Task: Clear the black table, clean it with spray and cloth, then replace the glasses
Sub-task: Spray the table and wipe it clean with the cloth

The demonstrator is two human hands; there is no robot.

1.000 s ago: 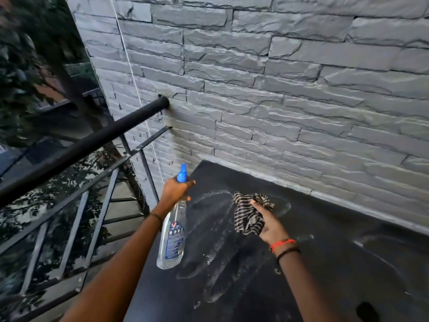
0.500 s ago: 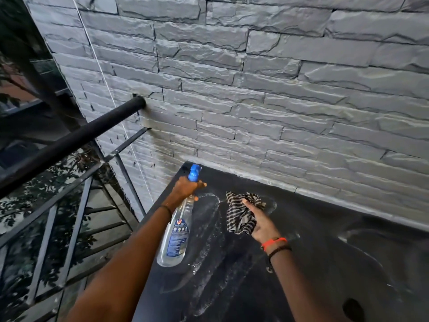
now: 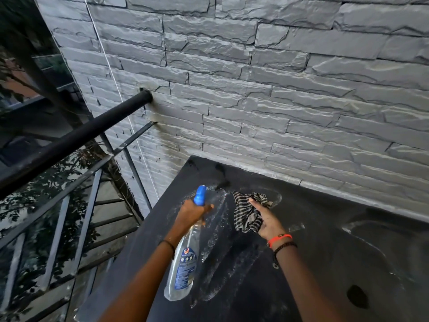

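Black table (image 3: 313, 263), striped cloth (image 3: 246, 214) under right hand (image 3: 267, 220)

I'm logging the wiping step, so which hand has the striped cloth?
The right hand, the one with the orange wristband, grips the striped cloth on the black table; the left hand holds the spray bottle.

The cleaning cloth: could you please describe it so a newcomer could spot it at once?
Find the black table below the grey stone wall. Near its far left corner the right hand holds a crumpled cloth on wet streaks. It alone is striped, unlike the clear spray bottle beside it.
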